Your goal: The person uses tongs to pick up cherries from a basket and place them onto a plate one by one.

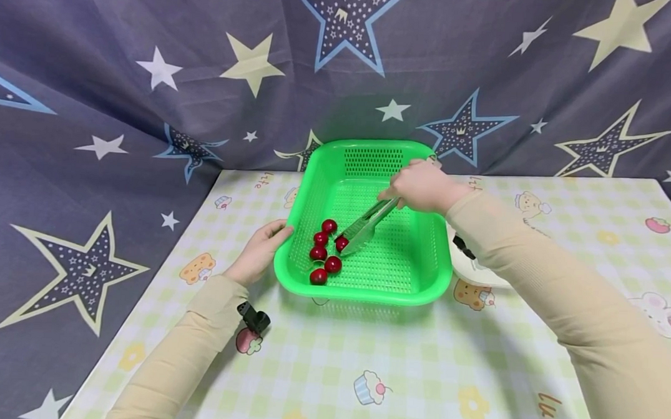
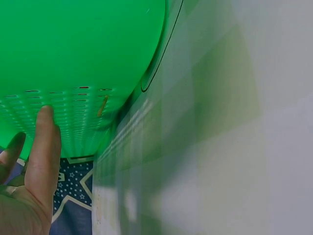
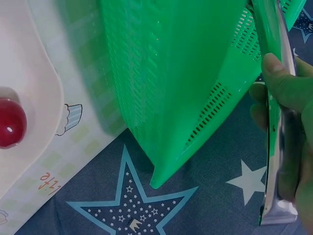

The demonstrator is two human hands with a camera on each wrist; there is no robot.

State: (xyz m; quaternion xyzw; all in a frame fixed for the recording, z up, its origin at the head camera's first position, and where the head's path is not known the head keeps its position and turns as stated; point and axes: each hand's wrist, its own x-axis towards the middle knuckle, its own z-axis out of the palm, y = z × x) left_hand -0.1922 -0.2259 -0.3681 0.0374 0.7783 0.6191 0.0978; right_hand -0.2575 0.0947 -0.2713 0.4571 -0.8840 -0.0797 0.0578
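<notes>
A green perforated basket (image 1: 360, 295) stands on the table, with several red cherries (image 1: 318, 253) in its left part. My right hand (image 1: 421, 185) grips metal tongs (image 1: 373, 218) over the basket; their tips are around one cherry (image 1: 341, 243). In the right wrist view the thumb and fingers hold the upper part of the tongs (image 3: 276, 161). My left hand (image 1: 262, 250) touches the left rim of the basket. In the left wrist view, straight fingers (image 2: 44, 156) of that hand rest against the basket's outer wall (image 2: 73, 49).
A white dish (image 1: 481, 275) stands right of the basket, partly under my right forearm. A red cherry (image 3: 11, 123) lies in it in the right wrist view. A checked cloth (image 1: 419, 363) covers the table, and a dark star-patterned curtain (image 1: 340, 103) hangs behind.
</notes>
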